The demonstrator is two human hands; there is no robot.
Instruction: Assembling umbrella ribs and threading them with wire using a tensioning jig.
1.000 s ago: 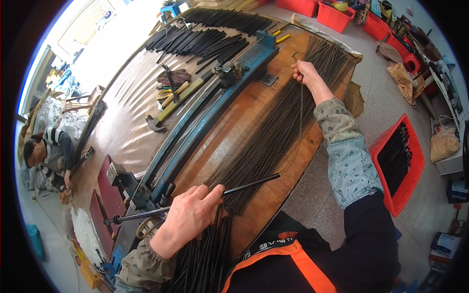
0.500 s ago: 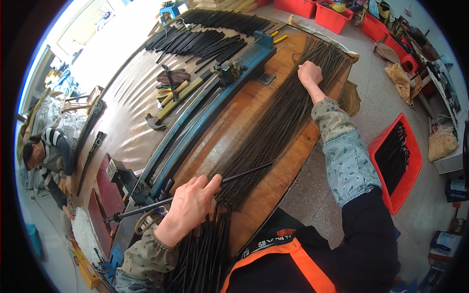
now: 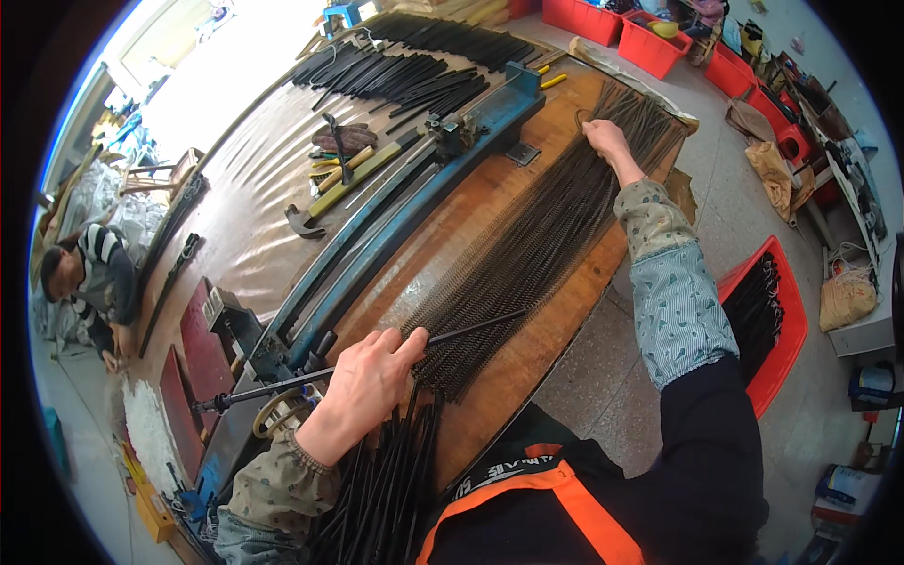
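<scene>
My left hand [image 3: 372,372] is closed around a slim black rod [image 3: 471,327], which slants across the near end of a bundle of thin, dark, ridged wires [image 3: 518,254]. A fitting at the rod's other end reaches toward the bench clamp. At the far end of the bundle my right hand [image 3: 607,141] is pinched on one thin wire, and a small loop of it curves beside the fingertips. Below my left hand lie several black rods [image 3: 400,471], partly hidden by my wrist and sleeve.
A long blue metal rail [image 3: 405,217] runs along the wooden bench [image 3: 584,282]. Beyond it lie a hammer [image 3: 303,222], gloves [image 3: 341,141] and black strips [image 3: 405,85]. A red crate [image 3: 777,330] of black pieces stands on the floor at right. Another person [image 3: 108,282] works at far left.
My right hand has shifted slightly at the far end of the bundle, and a wire loop now shows by its fingertips. My left hand keeps the rod. The whole view has turned a little.
</scene>
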